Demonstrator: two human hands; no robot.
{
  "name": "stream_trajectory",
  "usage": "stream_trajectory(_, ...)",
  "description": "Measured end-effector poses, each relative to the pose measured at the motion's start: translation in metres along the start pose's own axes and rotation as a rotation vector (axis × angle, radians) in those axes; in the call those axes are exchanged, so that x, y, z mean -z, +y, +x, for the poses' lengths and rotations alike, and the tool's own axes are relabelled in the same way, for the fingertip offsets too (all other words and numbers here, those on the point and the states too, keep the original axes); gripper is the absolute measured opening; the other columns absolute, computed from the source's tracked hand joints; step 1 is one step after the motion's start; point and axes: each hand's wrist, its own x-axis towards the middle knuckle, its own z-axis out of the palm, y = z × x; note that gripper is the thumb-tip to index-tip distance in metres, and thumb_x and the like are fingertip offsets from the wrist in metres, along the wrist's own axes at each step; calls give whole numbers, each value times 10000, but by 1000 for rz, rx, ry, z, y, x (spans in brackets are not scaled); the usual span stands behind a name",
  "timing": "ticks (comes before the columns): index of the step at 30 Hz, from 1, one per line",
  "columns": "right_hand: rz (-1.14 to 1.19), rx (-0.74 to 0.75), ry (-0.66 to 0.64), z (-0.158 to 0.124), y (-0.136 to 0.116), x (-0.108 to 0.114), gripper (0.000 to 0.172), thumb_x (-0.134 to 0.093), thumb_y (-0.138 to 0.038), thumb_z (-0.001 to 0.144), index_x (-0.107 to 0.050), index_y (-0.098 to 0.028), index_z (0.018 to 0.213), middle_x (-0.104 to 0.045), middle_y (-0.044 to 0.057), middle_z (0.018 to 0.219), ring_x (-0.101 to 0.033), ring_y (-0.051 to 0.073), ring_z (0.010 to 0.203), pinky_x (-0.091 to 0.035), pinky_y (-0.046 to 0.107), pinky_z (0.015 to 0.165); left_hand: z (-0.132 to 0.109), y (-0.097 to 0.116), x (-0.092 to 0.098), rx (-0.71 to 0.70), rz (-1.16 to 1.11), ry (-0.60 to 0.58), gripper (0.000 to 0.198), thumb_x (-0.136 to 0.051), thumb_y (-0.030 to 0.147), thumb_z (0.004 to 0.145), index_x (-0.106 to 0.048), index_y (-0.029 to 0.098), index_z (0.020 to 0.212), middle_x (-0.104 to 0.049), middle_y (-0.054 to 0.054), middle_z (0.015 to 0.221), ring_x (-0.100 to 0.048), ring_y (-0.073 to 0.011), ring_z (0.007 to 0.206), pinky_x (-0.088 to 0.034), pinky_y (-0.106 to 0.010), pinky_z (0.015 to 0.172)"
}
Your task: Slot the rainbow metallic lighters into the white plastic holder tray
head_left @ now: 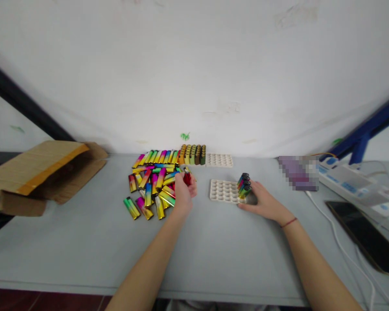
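My left hand [184, 192] is closed around a red lighter [187, 177], held upright with its dark top showing above the fingers. It is at the right edge of a loose pile of shiny, rainbow-coloured lighters [148, 194]. My right hand [261, 201] grips the right end of a white tray [223, 191] with rows of round holes, thumb along the near side and fingers at the far side. Several lighters [244, 185] stand upright in a row near that end, beside my fingers. The rest of the holes that show hold nothing.
Behind the pile stand lighters in a packed block [192, 154], beside a second white tray [219, 160]. An open cardboard box [45, 172] lies at the left. A purple item [296, 172], a power strip [350, 181], cables and a dark phone [366, 233] occupy the right.
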Motion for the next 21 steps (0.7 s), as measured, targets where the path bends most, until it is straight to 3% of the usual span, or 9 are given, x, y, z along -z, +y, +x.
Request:
stream_trajectory(9,5,6,18,0,2,-2,784,-671,-604,778,-475,-172,1402,-549,203,1393,-490,397,1303,-349,624,1093,1,-7,2,-9,20,11,551,-395,621,853,-352,202,497,-197,88,396,-161,-47,321,-123,-170,344)
stream_trajectory(21,5,22,27,0,2,-1,775,-685,-587,777,-474,-198,1413,-549,187,1405,-489,394,1311,-357,619,1093,2,-2,1,-47,-23,42,420,-350,441,869,-346,214,516,-194,87,388,-147,-61,316,-123,-181,334)
